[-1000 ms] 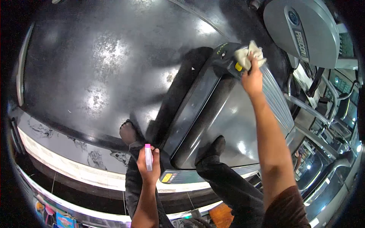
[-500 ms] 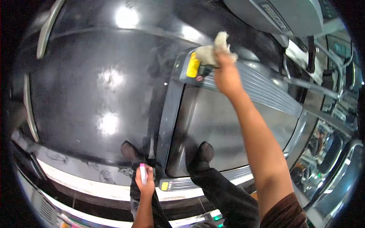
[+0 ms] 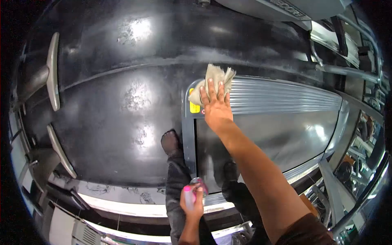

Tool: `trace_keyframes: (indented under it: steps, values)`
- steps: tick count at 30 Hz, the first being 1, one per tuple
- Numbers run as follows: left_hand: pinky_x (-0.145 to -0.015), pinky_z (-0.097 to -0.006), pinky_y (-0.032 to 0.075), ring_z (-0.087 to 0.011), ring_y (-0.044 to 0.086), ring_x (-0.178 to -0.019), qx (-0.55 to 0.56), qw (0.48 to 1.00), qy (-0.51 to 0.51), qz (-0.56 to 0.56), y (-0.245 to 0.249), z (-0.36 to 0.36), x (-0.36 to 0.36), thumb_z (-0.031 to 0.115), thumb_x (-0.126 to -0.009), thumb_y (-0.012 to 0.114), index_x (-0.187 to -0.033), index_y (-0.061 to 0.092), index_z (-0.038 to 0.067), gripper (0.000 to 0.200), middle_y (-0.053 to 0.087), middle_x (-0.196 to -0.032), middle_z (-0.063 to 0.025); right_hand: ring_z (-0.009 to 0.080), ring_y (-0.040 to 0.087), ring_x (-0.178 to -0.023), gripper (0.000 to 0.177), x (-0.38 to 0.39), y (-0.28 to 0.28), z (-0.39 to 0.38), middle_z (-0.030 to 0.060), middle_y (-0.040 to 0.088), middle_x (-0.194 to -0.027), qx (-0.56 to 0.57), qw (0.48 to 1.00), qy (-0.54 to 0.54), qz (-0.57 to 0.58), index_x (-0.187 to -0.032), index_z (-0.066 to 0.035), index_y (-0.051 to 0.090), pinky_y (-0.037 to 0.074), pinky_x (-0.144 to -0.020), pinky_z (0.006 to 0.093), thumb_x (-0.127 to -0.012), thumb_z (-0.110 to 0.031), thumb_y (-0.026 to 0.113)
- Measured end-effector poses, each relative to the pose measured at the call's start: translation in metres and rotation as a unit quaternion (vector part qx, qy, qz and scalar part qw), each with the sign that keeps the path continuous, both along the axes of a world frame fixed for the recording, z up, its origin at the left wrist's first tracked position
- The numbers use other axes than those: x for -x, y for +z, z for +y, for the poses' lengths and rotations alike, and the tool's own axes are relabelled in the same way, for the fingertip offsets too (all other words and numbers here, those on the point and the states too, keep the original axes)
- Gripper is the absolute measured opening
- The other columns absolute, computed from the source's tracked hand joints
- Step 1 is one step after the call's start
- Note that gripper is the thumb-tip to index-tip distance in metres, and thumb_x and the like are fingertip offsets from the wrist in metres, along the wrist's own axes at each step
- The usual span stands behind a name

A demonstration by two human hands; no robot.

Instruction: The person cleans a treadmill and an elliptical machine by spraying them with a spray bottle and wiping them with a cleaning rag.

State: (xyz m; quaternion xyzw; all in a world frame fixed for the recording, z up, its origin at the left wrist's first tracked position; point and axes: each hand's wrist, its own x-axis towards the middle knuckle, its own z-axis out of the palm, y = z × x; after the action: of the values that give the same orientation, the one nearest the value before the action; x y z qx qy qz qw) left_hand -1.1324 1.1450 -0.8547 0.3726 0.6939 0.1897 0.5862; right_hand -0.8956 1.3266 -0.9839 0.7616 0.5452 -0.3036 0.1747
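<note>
My right hand lies flat with fingers spread on a beige cloth. It presses the cloth against the corner of a treadmill's ridged grey side rail, partly over a yellow label. Low in the view, my left hand is closed around a spray bottle with a pink tip and a white top. Most of the bottle's body is hidden by the hand. The dark treadmill belt lies below my right forearm.
My feet, in dark socks, are near the treadmill's end; one foot is on the dark floor. Pale curved bars of other equipment stand at the left. A grey machine housing is at the top right, with metal frames along the right.
My right hand has gone from bunching the raised cloth to lying flat on it at the rail's corner. The view has shifted, and my left hand still holds the bottle.
</note>
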Motion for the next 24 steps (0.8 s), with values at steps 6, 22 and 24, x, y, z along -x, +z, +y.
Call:
trace_keyframes:
  steps: [6, 22, 24]
  values:
    - [-0.081, -0.0296, 0.051, -0.0139, 0.063, -0.086, -0.023, 0.998, 0.040, -0.050, -0.024, 0.068, -0.022, 0.007, -0.092, 0.073, -0.103, 0.065, 0.000, 0.015, 0.068, -0.095, -0.0072, 0.0549, 0.019, -0.148, 0.059, 0.022, -0.010, 0.020, 0.0277, 0.014, -0.165, 0.047, 0.994, 0.038, -0.092, -0.155, -0.003, 0.035, 0.023, -0.119, 0.0631, -0.099, -0.017, 0.048]
    - [-0.078, -0.0298, 0.052, -0.0160, 0.066, -0.081, 0.019, 0.998, -0.045, 0.036, -0.078, 0.022, -0.068, 0.007, -0.090, 0.073, -0.105, 0.065, 0.002, 0.018, 0.070, -0.091, -0.0072, 0.0520, 0.037, -0.141, 0.056, -0.019, -0.016, -0.008, 0.0280, 0.030, -0.160, -0.128, 0.987, 0.094, -0.002, -0.148, -0.002, 0.047, 0.037, -0.111, 0.0624, -0.096, -0.023, 0.050]
    - [-0.077, -0.0295, 0.052, -0.0151, 0.065, -0.080, 0.021, 0.998, -0.036, 0.047, -0.084, 0.004, -0.072, 0.011, -0.089, 0.075, -0.104, 0.067, 0.002, 0.019, 0.070, -0.089, -0.0062, 0.0425, 0.040, -0.143, 0.054, -0.050, -0.018, -0.025, 0.0170, 0.031, -0.162, -0.131, 0.984, 0.125, 0.003, -0.146, -0.013, 0.051, 0.040, -0.109, 0.0560, -0.093, -0.022, 0.057]
